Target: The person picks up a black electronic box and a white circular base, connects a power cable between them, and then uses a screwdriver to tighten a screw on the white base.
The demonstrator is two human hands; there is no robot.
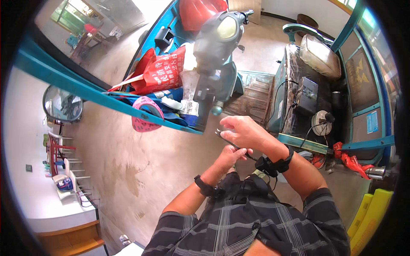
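1. A slim dark object (227,141) is held between the hands, in front of the torso.
2. Its near part is gripped by the left hand (229,158), fingers curled closed.
3. Its upper side is overlapped by the right hand (247,133), partly curled; whether it is gripped there cannot be told.
4. Beyond them, a red bag (164,73) is carried by a blue-framed vehicle (85,81).

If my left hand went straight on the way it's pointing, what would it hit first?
Your left hand would probably meet your right hand first, ahead and slightly rightward, though depth is unclear here.
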